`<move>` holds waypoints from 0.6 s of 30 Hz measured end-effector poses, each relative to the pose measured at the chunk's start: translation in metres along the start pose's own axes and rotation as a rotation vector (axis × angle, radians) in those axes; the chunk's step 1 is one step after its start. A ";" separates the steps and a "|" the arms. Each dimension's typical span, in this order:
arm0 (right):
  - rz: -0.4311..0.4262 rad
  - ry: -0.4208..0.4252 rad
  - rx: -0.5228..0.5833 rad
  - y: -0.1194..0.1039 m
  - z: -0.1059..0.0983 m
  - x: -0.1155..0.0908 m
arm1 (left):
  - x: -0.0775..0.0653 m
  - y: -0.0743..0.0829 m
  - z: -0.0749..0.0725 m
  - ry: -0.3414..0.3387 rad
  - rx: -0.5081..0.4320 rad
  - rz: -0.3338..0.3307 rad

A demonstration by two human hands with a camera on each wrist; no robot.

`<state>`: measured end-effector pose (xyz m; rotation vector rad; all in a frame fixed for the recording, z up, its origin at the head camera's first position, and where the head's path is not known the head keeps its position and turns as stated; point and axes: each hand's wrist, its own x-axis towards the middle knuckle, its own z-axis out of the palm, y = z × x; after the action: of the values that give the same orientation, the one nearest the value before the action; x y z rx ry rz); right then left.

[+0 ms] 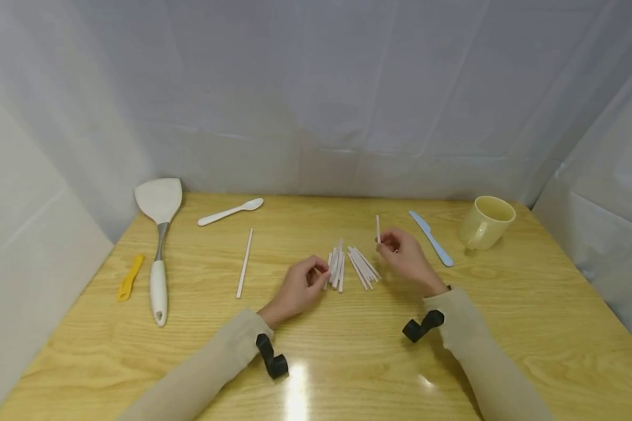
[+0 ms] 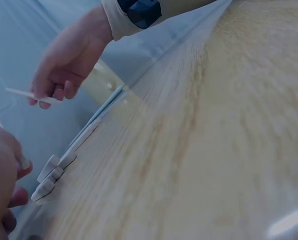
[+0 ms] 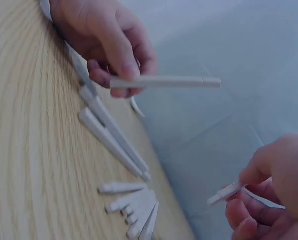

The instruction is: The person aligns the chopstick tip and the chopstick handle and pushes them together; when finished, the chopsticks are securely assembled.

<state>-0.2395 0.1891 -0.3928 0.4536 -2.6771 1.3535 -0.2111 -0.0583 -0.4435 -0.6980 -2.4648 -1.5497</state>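
My left hand (image 1: 301, 285) pinches a short white stick (image 3: 171, 81) between thumb and fingers, just left of the sticks on the table. My right hand (image 1: 404, 254) is raised a little farther back, and its thumb and fingertips grip another short white stick (image 1: 377, 225) that points up in the head view. Between the hands lie two loose groups of similar sticks. The left group (image 1: 337, 266) sits close by my left fingertips, and the right group (image 1: 363, 268) fans out near my right hand. In the right wrist view, the right hand (image 3: 276, 185) partly hides its stick.
Left of the hands lie a longer white stick (image 1: 244, 263), a white spoon (image 1: 230, 213), a white-handled turner (image 1: 159, 286) and a small yellow utensil (image 1: 131, 278). To the right are a light blue knife (image 1: 432, 238) and a yellow mug (image 1: 487, 225). Pale cloth (image 1: 316, 105) hangs behind the table.
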 end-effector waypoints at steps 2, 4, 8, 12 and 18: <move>-0.004 0.023 0.039 -0.006 0.000 -0.001 | 0.000 0.001 0.001 -0.007 0.005 0.030; -0.006 0.032 0.065 -0.011 0.000 -0.001 | -0.001 0.002 0.001 -0.008 0.018 0.066; -0.008 -0.002 0.216 -0.018 -0.002 -0.003 | -0.001 0.003 0.003 0.002 0.047 0.141; -0.033 -0.032 0.446 -0.021 -0.006 -0.004 | -0.002 0.002 0.005 0.004 0.072 0.183; -0.077 -0.039 0.565 -0.022 -0.005 -0.006 | -0.003 -0.001 0.006 0.017 0.083 0.251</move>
<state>-0.2276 0.1819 -0.3742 0.6249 -2.2368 2.0860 -0.2080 -0.0543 -0.4480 -0.9339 -2.3082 -1.3478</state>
